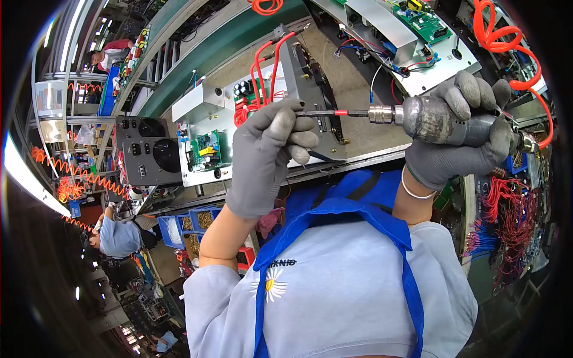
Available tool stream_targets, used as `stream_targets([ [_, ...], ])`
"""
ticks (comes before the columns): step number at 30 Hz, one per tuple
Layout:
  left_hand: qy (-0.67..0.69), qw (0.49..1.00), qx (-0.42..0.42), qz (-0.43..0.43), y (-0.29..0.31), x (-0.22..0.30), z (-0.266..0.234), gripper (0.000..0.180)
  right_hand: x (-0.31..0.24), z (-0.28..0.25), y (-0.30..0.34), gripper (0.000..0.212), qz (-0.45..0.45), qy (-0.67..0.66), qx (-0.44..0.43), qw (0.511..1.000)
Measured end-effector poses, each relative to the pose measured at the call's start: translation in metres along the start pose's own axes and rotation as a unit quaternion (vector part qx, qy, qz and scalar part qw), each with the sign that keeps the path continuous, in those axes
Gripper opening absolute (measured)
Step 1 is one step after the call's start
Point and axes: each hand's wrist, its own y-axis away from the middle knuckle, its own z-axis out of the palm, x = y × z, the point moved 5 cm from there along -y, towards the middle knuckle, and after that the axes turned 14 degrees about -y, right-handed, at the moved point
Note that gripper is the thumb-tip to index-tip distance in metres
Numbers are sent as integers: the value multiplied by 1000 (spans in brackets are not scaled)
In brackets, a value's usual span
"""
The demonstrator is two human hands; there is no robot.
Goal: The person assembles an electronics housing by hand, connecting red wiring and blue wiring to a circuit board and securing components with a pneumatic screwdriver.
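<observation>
Both my hands wear grey gloves with darkened fingertips. My right hand (462, 128) is wrapped round the metal body of an air screwdriver (436, 119), held level and pointing left. Its long bit (352, 113), with a red band, reaches toward my left hand (268, 152). There the thumb and forefinger are pinched together at the bit's tip; any small piece between them is hidden. Just beyond sits an open metal chassis (200, 177) with a green circuit board (208, 150) and thick red cables (258, 74). A grey metal panel (307, 89) stands at the chassis's right side.
A red coiled air hose (540, 77) runs to the tool. Another chassis with a green board (421, 24) lies far right. Left are a black fan unit (149, 152) and blue bins (172, 231) of small parts. Wire bundles (507, 209) hang right. Co-workers (119, 235) are at left.
</observation>
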Motion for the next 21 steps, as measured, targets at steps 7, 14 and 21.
stream_targets([
  [7, -76, 996, -4, -48, 8, 8, -4, 37, -13, -17, -11, 44, 19, -98, 8, 995],
  [14, -503, 832, 114, 205, -17, 9, -66, 103, -24, -94, -23, 32, -72, 136, 145, 977],
  [21, -615, 766, 13, 189, -50, -6, -49, 110, -5, -114, -18, 34, -9, 123, 163, 979],
])
